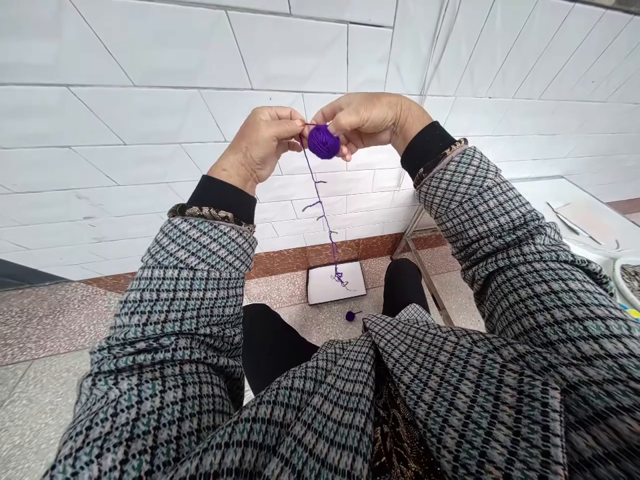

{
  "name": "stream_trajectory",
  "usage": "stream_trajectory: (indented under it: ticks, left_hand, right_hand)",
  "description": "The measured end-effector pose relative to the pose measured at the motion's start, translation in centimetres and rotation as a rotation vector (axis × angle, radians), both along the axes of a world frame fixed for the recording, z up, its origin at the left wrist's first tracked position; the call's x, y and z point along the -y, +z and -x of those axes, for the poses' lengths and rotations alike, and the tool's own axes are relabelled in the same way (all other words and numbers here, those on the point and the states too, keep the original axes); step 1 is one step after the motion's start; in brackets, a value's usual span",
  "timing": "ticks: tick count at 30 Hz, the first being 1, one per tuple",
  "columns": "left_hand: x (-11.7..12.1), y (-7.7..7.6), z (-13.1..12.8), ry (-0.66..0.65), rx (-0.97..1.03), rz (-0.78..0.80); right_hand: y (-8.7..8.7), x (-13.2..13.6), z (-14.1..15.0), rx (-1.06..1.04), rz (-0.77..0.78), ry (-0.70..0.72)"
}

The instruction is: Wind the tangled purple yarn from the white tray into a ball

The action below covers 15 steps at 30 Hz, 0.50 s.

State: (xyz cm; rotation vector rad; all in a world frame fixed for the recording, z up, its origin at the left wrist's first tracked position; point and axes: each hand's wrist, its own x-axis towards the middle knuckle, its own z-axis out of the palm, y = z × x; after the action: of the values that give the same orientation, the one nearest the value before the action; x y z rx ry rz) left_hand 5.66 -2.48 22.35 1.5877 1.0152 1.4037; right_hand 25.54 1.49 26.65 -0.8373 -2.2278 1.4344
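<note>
A small ball of purple yarn (324,142) is held up in front of the tiled wall, with my right hand (363,121) closed on it. My left hand (267,137) pinches the yarn strand (320,200) just to the left of the ball, thumb and forefinger together. From that pinch the strand hangs down, with short loose ends sticking out along it. Its lower part lies in a loose tangle (341,277) over a white shallow box or tray (320,287) on the floor.
A second, smaller purple yarn ball (351,316) lies on the speckled floor near the box. At the right stands a white table (540,190) with metal legs, bearing a flat sheet (585,220) and a white bowl (620,277). The white tiled wall (165,113) rises close ahead.
</note>
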Motion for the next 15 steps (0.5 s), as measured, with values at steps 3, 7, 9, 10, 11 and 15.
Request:
stream_trajectory:
  ticks: [3,7,9,10,11,15]
  left_hand:
    - [-0.6,-1.2,0.4,-0.051,0.095,-0.043]
    - [-1.1,-3.7,0.9,-0.115,0.146,-0.053]
    - [-1.3,-5.8,1.4,-0.143,0.196,-0.047]
    - [-1.4,-7.1,1.8,-0.137,0.223,-0.042]
    - [-1.5,-8.5,2.2,-0.111,0.249,-0.030]
    - [-0.8,-14.2,3.0,-0.001,0.237,0.073]
  right_hand:
    - [0.2,0.5,0.4,-0.164,0.066,-0.004]
    - [0.6,1.3,1.1,-0.337,0.156,0.014]
    - [0.7,1.6,1.4,-0.403,0.196,0.019]
    - [0.8,1.7,1.5,-0.435,0.196,0.010]
    - [0.8,1.8,1.6,-0.459,0.189,-0.008]
    - [1.2,2.5,2.0,-0.503,0.187,-0.085]
